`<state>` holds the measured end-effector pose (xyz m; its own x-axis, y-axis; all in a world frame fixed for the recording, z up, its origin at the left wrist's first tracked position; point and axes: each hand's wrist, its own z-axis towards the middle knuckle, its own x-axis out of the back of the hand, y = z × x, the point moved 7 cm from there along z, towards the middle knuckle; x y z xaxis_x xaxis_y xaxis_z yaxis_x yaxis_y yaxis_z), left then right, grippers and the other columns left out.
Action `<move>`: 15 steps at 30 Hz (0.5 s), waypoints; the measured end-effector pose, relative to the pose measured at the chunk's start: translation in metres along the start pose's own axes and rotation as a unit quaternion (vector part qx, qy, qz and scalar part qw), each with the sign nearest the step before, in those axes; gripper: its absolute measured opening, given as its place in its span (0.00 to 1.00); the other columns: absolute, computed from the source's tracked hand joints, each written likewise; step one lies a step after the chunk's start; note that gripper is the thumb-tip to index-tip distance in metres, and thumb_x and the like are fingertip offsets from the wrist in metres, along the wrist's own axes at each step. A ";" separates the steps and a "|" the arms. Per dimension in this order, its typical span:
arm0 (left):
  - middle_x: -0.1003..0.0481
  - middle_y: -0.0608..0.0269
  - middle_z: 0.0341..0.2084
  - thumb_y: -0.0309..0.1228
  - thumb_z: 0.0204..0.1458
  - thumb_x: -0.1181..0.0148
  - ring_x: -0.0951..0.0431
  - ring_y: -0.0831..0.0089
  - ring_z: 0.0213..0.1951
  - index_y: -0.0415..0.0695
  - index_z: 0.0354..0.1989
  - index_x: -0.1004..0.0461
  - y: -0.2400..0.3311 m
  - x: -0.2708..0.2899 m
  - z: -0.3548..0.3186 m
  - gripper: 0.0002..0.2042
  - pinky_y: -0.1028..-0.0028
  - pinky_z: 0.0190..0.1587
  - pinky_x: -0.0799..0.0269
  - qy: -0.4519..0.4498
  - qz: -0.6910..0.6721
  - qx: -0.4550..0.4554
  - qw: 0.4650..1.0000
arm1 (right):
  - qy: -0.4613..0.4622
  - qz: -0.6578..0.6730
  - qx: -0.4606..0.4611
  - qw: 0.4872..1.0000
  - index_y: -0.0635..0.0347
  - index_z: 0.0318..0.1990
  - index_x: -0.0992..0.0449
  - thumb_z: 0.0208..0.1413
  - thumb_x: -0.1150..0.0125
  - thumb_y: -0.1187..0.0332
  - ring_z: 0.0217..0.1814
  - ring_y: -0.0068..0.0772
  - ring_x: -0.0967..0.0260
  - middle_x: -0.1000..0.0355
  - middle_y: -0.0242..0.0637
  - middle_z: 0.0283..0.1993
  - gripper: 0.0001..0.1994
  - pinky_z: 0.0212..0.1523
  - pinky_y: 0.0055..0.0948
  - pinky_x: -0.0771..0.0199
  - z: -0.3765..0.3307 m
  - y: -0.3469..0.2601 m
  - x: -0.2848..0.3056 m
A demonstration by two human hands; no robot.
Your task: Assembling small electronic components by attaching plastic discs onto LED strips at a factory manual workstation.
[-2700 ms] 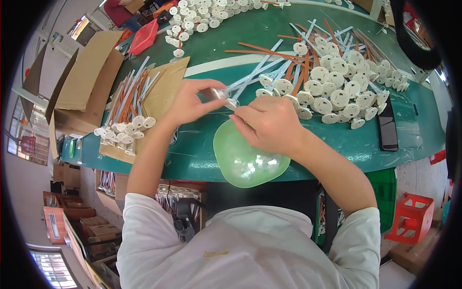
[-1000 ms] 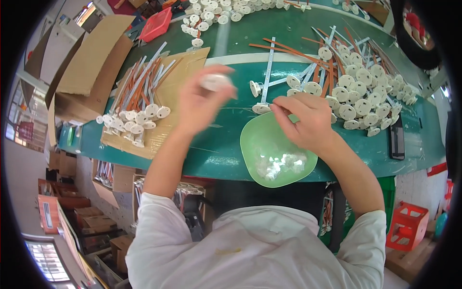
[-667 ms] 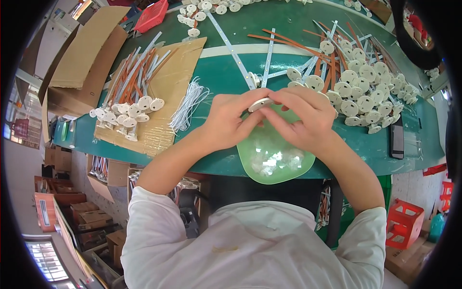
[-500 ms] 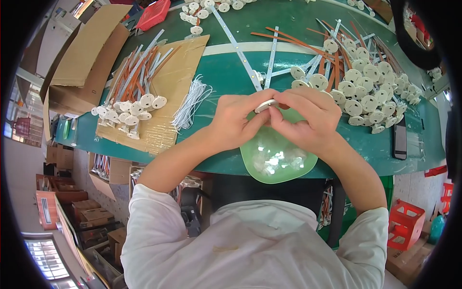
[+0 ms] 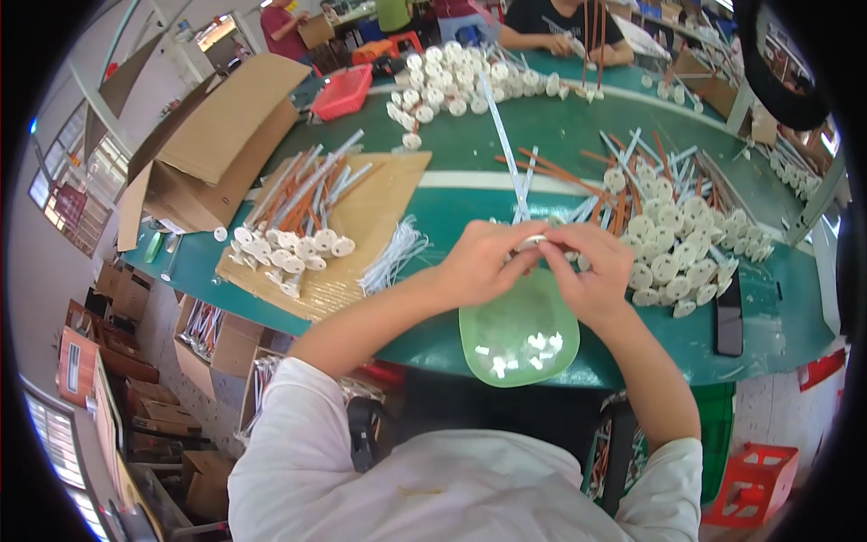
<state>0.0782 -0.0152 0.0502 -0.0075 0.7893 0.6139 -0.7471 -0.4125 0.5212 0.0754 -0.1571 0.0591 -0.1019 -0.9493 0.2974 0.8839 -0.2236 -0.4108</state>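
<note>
A round white disc (image 5: 531,241) is pinched between the fingers of my left hand (image 5: 480,264) and my right hand (image 5: 591,267). Both hands are closed on it, left from one edge and right from the other. From just beyond the disc a long pale strip (image 5: 506,135) dotted with small lights runs away across the table; my fingers hide where the two meet. Right below my hands stands a light green plastic bowl (image 5: 471,340) with small shiny clear pieces in it.
White-disc pieces with orange and silver strips lie in heaps on the cardboard sheet (image 5: 384,194) and at the right (image 5: 673,244). White wires (image 5: 395,256), a phone (image 5: 729,316), a carton (image 5: 203,149) and a red basket (image 5: 343,93) lie around. Another person (image 5: 560,32) sits opposite.
The view has tilted upward, bringing the table's far side and other people into sight. Both my hands keep hold of the white disc above the bowl.
</note>
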 end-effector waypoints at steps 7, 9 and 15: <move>0.20 0.52 0.30 0.31 0.45 0.29 0.18 0.53 0.32 0.43 0.43 0.23 -0.026 0.022 -0.012 0.16 0.67 0.36 0.23 -0.034 0.076 0.030 0.996 | -0.032 -0.129 0.085 0.987 0.60 0.39 0.20 0.39 0.26 0.77 0.39 0.41 0.24 0.23 0.40 0.42 0.16 0.37 0.33 0.22 -0.001 -0.021 -0.010; 0.20 0.52 0.31 0.31 0.44 0.29 0.19 0.53 0.34 0.44 0.42 0.23 -0.035 0.022 -0.020 0.15 0.66 0.38 0.23 -0.123 0.058 0.059 0.989 | -0.143 -0.034 0.074 0.986 0.58 0.39 0.20 0.38 0.25 0.71 0.39 0.42 0.24 0.23 0.38 0.42 0.17 0.39 0.35 0.22 -0.003 -0.027 -0.021; 0.23 0.53 0.24 0.29 0.43 0.30 0.21 0.53 0.27 0.45 0.37 0.23 -0.040 0.011 -0.022 0.12 0.65 0.30 0.27 -0.131 0.059 0.068 0.987 | -0.462 0.013 0.029 0.886 0.55 0.40 0.20 0.46 0.31 0.61 0.44 0.44 0.26 0.24 0.37 0.41 0.14 0.45 0.39 0.24 -0.039 -0.027 -0.056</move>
<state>0.0932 0.0198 0.0228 0.0959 0.5943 0.7985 -0.6553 -0.5662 0.5001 0.0400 -0.1065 0.0202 0.3133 -0.3615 0.8782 0.9051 -0.1662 -0.3913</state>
